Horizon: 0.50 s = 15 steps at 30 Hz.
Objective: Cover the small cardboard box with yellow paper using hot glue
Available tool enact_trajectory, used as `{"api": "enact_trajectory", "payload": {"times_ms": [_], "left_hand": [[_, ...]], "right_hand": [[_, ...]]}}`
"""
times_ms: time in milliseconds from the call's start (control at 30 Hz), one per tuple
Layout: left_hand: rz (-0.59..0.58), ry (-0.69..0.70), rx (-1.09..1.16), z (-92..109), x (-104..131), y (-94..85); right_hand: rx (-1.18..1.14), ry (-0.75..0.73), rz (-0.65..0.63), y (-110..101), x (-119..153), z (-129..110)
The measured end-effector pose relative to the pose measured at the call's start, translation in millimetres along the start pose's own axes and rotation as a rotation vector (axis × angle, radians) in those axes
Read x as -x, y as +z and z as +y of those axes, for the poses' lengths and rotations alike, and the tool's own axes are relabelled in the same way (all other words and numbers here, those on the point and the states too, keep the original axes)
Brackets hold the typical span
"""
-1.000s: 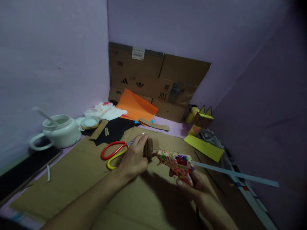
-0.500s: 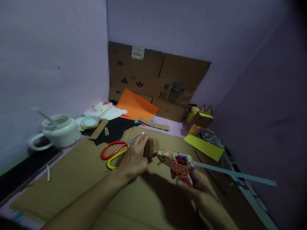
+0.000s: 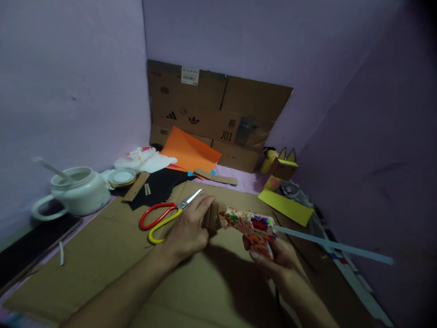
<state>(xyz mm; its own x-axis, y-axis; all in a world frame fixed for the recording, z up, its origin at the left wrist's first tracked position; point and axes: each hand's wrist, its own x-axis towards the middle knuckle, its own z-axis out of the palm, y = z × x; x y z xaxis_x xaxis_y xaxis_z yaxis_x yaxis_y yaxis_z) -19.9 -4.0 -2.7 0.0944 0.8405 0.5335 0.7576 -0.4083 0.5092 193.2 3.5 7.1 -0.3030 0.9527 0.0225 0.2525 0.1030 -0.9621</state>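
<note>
My left hand (image 3: 191,228) is closed on a small brown cardboard piece (image 3: 212,216), held above the cardboard sheet; its far side is hidden by my fingers. In my right hand (image 3: 273,259) is a glue gun (image 3: 251,225) with a floral pattern, gripped by its handle. A long translucent glue stick (image 3: 334,246) sticks out of its back end to the right. The gun's nozzle end meets the cardboard piece; the tip itself is hard to make out. Scissors (image 3: 164,218) with one red and one yellow handle lie just left of my left hand, blades partly apart.
A large cardboard sheet (image 3: 112,273) covers the work surface. At left stand a white mug-like pot (image 3: 82,191) and a dark phone (image 3: 37,246). Behind lie black paper (image 3: 164,182), orange paper (image 3: 191,150) and a cardboard strip (image 3: 216,176). Yellow paper (image 3: 287,207) and a cardboard figure (image 3: 285,168) are at right.
The view has shifted slightly to the right. The cardboard piece has tilted in my left hand, and the glue gun's nozzle end is now closer against it. More of the scissor blades shows.
</note>
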Motion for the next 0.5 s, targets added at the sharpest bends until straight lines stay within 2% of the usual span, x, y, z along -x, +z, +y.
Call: {"api": "enact_trajectory", "payload": {"times_ms": [500], "left_hand": [[-0.014, 0.070, 0.028, -1.0, 3.0, 1.5]], "right_hand": [[-0.048, -0.018, -0.010, 0.3, -1.0, -4.7]]}}
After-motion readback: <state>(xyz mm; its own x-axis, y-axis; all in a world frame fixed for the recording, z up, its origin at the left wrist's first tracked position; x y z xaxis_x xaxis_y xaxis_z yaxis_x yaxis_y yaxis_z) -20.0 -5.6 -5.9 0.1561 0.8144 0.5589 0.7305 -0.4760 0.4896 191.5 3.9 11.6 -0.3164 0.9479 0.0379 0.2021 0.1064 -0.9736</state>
